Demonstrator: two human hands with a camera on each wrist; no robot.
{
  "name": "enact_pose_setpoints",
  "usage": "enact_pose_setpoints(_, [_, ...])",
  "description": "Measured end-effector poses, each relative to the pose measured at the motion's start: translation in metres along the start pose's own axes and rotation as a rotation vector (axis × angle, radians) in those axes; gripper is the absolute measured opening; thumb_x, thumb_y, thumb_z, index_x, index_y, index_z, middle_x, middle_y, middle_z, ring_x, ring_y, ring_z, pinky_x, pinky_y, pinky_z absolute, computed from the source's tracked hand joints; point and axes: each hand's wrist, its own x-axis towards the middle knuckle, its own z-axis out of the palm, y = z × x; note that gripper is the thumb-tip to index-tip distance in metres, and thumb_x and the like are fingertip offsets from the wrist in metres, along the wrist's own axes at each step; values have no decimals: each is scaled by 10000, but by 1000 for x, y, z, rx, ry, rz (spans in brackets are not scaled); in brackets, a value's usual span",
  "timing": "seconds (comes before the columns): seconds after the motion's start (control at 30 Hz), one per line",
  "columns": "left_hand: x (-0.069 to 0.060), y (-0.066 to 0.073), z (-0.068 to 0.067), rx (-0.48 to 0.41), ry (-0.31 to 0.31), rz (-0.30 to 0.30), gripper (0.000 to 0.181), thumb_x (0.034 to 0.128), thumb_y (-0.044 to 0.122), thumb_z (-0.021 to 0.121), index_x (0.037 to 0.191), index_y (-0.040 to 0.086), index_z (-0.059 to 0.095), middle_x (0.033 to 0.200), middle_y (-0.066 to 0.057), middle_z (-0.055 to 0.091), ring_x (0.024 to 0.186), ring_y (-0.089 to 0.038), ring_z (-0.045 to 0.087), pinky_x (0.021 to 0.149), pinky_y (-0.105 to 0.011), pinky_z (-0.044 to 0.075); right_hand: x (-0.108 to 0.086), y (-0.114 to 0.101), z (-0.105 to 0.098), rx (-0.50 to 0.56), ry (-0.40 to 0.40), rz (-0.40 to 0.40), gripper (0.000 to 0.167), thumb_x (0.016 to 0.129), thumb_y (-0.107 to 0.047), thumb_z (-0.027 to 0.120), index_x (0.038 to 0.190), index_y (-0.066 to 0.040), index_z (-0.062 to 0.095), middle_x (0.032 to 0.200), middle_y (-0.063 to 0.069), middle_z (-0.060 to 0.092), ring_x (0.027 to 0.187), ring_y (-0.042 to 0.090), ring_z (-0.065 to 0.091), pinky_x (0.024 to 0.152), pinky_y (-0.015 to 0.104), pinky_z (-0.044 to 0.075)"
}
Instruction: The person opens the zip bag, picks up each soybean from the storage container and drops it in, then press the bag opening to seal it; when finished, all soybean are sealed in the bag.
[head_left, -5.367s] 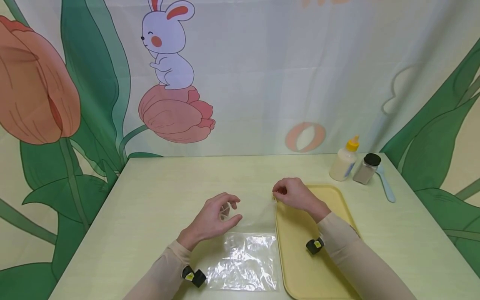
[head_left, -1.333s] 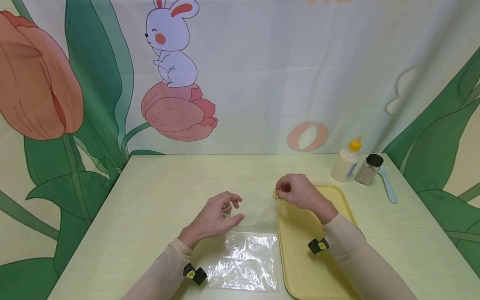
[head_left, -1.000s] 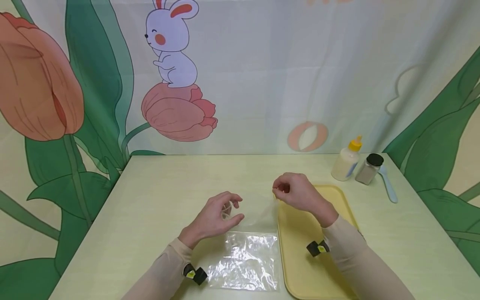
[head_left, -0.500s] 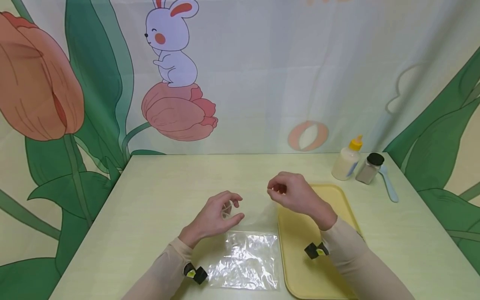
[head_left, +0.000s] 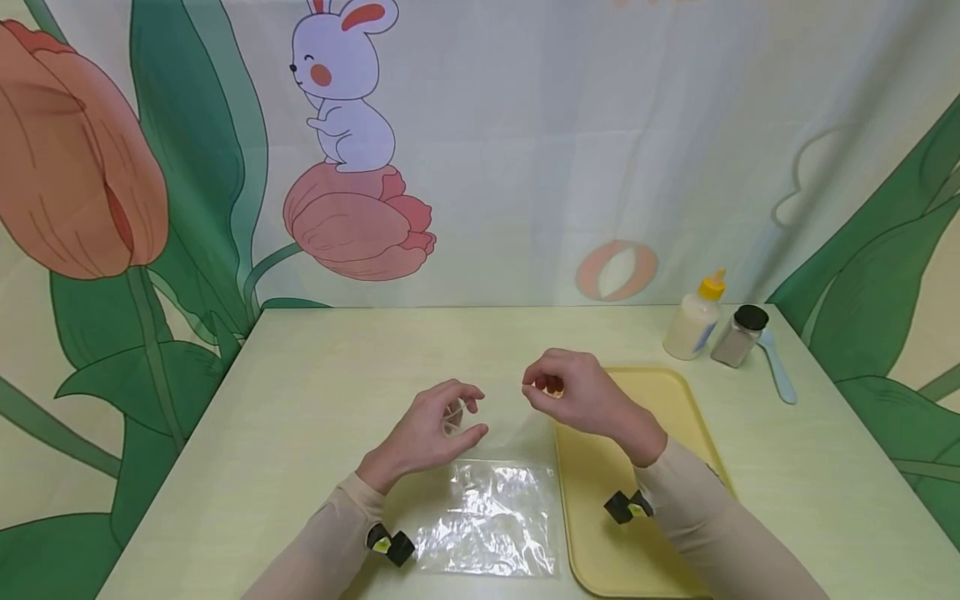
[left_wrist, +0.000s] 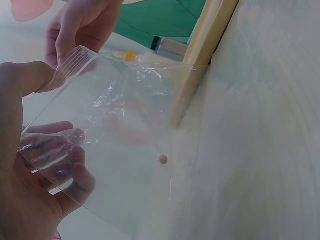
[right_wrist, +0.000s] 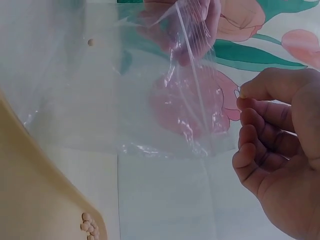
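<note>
In the left wrist view, my left hand [left_wrist: 75, 185] holds a clear zip-top plastic bag [left_wrist: 120, 95] spread at its mouth, thumb on one side and curled fingers on the other. One small beige bead [left_wrist: 163, 159] shows inside it. Shiny clear plastic [head_left: 495, 517] spreads below the left hand in the head view. Just right of the bag's mouth, my right hand [head_left: 573, 396] pinches thumb and forefinger together; a tiny pale bead seems to peek out, mostly hidden. Several matching beads [right_wrist: 89, 225] lie in a corner of the yellow tray [head_left: 645, 533].
At the back right stand a glue bottle [head_left: 692, 327] with a yellow cap and a black-lidded jar [head_left: 738, 336]. A light blue spoon [head_left: 778, 371] lies beside the jar. A printed curtain [head_left: 487, 150] hangs behind the table's far edge.
From the tray's far left corner my right hand has shifted left towards the bag's mouth, fingertips still together. The left hand has kept its place on the bag.
</note>
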Motion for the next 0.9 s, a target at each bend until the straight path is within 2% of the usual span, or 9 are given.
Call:
enact_pose_setpoints(0.1, [0, 0, 0, 9, 2, 5, 349, 833, 269, 732, 1142, 141, 633, 939, 66, 612, 729, -148, 583, 640, -244, 520, 0, -1, 1, 5, 8, -14, 67, 827, -73, 705, 831, -140, 698, 731, -68, 592, 639, 88, 519, 569, 203, 450])
enact_pose_setpoints(0.33, [0, -1, 1, -8, -7, -1, 354, 836, 268, 728, 1151, 142, 628, 948, 57, 610, 749, -217, 618, 656, -256, 528, 0, -2, 2, 12, 2, -16, 69, 826, -110, 744, 862, -158, 709, 748, -84, 595, 640, 76, 513, 564, 202, 453])
enact_pose_setpoints(0.57, [-1, -2, 3, -10, -11, -5, 355, 840, 266, 726, 1155, 141, 623, 951, 51, 612, 745, -197, 618, 667, -248, 534, -1, -1, 1, 13, 2, -18, 59, 834, -102, 734, 864, -147, 709, 753, -75, 603, 651, 86, 527, 568, 260, 485])
enact_pose_setpoints(0.8, [-1, -2, 3, 7, -4, 4, 347, 839, 267, 729, 1149, 144, 628, 944, 64, 611, 728, -133, 589, 653, -227, 525, 0, 0, -1, 6, 17, -35, 89, 820, -71, 737, 869, -141, 712, 748, -65, 610, 642, 103, 533, 569, 231, 472])
enact_pose_setpoints(0.9, [-1, -2, 2, -1, -9, 1, 351, 840, 265, 728, 1150, 135, 628, 948, 35, 622, 739, -174, 603, 655, -233, 529, 0, 2, -2, 6, 30, -39, 70, 827, -72, 732, 867, -127, 713, 743, -63, 610, 638, 102, 528, 572, 221, 465])
